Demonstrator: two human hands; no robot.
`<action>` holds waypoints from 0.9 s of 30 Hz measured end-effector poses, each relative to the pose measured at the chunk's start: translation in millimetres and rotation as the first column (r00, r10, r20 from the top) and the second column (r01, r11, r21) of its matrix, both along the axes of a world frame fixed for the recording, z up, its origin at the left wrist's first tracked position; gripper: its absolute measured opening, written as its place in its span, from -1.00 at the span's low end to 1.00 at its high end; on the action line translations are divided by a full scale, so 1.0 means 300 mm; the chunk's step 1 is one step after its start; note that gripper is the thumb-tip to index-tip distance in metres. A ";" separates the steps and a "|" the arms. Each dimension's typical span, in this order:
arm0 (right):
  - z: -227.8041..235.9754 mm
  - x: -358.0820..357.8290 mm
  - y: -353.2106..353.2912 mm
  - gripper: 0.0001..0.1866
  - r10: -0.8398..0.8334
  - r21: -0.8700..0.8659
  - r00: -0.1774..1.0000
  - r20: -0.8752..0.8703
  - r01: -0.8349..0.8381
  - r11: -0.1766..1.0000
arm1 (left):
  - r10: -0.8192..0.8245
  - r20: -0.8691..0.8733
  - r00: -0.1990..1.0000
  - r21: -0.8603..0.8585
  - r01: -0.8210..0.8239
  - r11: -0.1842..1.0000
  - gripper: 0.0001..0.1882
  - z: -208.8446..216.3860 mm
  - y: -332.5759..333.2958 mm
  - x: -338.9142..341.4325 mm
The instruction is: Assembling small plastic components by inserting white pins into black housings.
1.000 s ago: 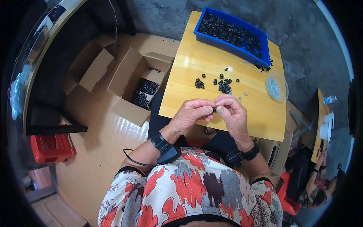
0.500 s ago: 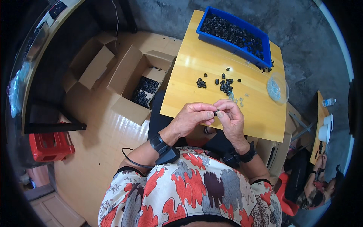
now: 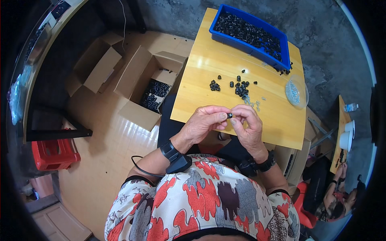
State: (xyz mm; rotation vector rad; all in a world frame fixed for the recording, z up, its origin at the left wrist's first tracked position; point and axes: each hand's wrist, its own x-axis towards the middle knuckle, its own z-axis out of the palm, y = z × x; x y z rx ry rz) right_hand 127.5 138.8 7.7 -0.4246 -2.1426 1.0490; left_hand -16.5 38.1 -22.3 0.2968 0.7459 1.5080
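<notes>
Just over the near edge of the yellow table (image 3: 193,100), my left hand (image 3: 205,123) pinches a small black cylindrical part (image 3: 229,115) between thumb and fingertips. Close beside it, my right hand (image 3: 248,125) has its thumb and fingers bent near the part's right end; whether anything small sits between them is hidden. Beyond my hands lie a pile of black cylindrical parts (image 3: 241,89) and a smaller group of black parts (image 3: 215,86). A scatter of small silvery pieces (image 3: 252,103), perhaps screws, lies next to the larger pile.
A blue tray (image 3: 249,50) full of small black parts stands at the table's far end. A clear round container (image 3: 296,93) of silvery pieces sits at the right edge. Left of the table, an open cardboard box (image 3: 132,76) holds black parts. Another person (image 3: 335,197) sits at right.
My right thumb and fingers have drawn slightly away to the right, so more of the black part shows. The left hand keeps its pinch on it.
</notes>
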 end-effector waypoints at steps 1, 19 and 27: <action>0.000 0.002 0.001 -0.76 0.006 0.012 1.000 0.003 -0.006 1.000 | 0.005 -0.005 1.000 -0.003 -0.005 1.000 -0.79 0.001 0.001 0.002; -0.012 0.012 -0.001 -0.80 0.008 -0.226 0.993 0.118 0.019 0.974 | -0.027 -0.047 0.999 -0.036 0.025 0.999 -0.78 -0.024 -0.017 -0.010; 0.046 -0.004 0.025 -0.74 0.037 -0.029 0.965 0.261 -0.030 0.999 | 0.038 -0.096 0.995 -0.043 -0.042 0.998 -0.79 -0.020 -0.020 0.003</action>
